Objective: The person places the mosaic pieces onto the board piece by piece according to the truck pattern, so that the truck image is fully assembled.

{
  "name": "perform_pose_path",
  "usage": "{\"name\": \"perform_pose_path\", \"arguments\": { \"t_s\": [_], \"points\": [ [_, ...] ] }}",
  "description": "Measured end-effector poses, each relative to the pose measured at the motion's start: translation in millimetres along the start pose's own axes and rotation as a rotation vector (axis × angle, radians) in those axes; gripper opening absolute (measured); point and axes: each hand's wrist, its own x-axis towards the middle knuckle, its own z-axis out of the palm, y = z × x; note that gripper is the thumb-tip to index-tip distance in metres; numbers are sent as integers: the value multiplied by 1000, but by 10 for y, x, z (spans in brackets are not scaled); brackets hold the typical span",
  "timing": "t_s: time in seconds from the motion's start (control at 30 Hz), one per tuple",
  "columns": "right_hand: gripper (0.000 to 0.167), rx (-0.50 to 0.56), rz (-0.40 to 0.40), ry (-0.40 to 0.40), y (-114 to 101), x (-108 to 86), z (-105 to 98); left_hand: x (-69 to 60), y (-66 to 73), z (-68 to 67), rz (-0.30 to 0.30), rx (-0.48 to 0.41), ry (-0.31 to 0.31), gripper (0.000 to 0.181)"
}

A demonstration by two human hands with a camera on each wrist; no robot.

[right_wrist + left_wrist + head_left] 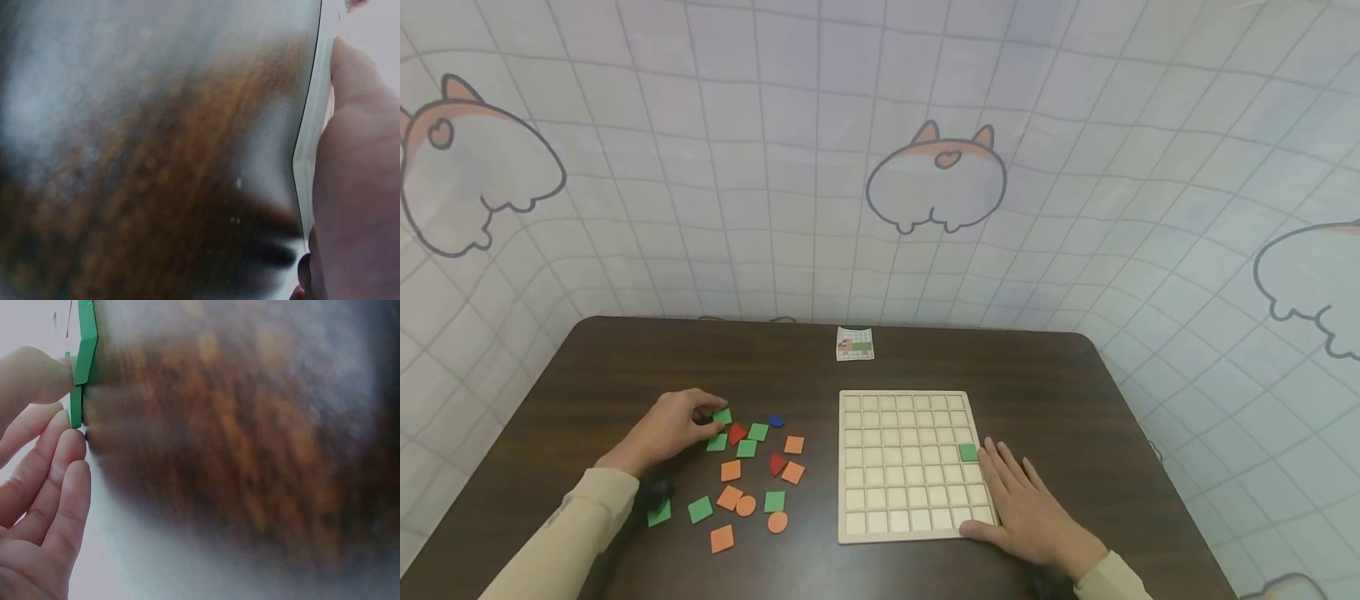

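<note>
My left hand [676,423] reaches into the scattered tiles on the left. Its thumb and fingertips pinch a green square tile [722,416] at the table surface; the left wrist view shows a thin green tile [76,407] between them, beside another green tile [87,340]. Flat, with straight fingers, my right hand [1026,508] rests along the right edge of a pale gridded board [889,537], its thumb on the lower right corner. One green square tile [967,452] sits in a right-column cell near those fingertips. In the right wrist view, the hand [359,169] lies against the board's edge [304,150].
Orange squares [722,538], orange discs [777,522], more green squares [700,509], red pieces [777,464] and a blue piece [777,422] lie loose left of the board. A small printed card [854,344] is near the back edge of the dark table [1000,367].
</note>
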Motion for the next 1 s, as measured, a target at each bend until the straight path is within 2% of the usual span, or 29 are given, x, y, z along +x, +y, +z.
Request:
{"name": "perform_pose_path", "arguments": {
  "t_s": [0.53, 0.8, 1.0],
  "points": [
    [106, -16, -16, 46, -1, 16, -54, 11, -16, -29, 12, -3, 38, 36],
    [108, -11, -18, 61, 5, -4, -16, -31, 25, -19, 18, -21, 28, 33],
    [106, 50, -31, 49, 31, 1, -1, -26, 18, -9, 19, -25, 22, 32]
  ]
}}
